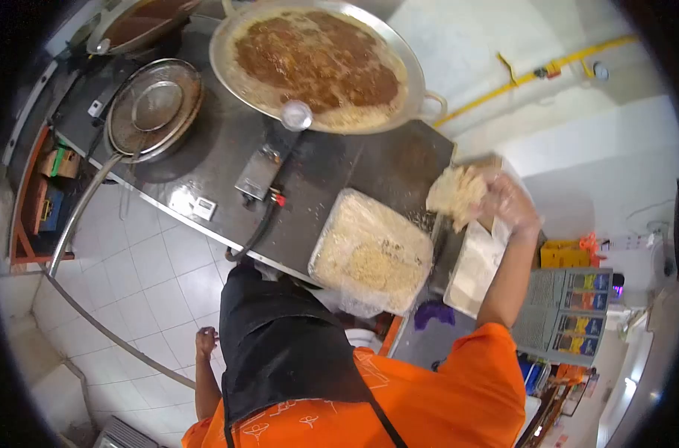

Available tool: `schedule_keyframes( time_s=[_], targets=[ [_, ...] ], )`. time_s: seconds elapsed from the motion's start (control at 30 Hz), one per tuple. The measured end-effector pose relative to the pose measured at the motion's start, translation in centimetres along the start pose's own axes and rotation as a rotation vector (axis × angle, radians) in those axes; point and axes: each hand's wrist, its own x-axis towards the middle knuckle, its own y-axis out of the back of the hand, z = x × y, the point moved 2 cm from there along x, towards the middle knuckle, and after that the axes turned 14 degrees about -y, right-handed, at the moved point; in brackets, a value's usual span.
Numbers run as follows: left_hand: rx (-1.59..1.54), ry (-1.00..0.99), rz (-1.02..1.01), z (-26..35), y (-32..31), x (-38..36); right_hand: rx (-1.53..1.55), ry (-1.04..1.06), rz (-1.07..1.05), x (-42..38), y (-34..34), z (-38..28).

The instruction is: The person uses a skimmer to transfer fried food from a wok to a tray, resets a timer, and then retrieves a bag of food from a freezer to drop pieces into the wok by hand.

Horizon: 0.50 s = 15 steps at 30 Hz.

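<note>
My right hand [512, 203] is closed on a pale, crumb-coated piece [457, 193], raised over the right side of the counter. Beneath it, a white rectangular tray [470, 280] contains pale flour-like powder. To its left, a plastic-lined tray [371, 250] is filled with beige crumbs. My left hand [207, 341] hangs low at my side over the tiled floor, its fingers curled in and no object visible in them. A large metal pan [421, 104] of bubbling brown oil stands at the top, farther from me.
A strainer [157, 108] with a long metal handle lies over a bowl on the left. Near the counter edge are a small white timer [204, 208] and a burner control box [258, 173] with a black hose. Yellow gas pipe [533, 78] runs along the wall.
</note>
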Motion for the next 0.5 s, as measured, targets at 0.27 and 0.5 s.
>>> schedule_keyframes(
  time_s=[0.27, 0.5],
  targets=[
    [-0.233, 0.117, 0.084, -3.7, 1.6, -1.1, -0.437, 0.229, -0.026, 22.1, -2.5, -20.2],
    [-0.334, 0.241, 0.269, -3.5, 4.3, -5.3, -0.737, -0.089, 0.233, 44.0, -5.2, -21.4]
  ],
)
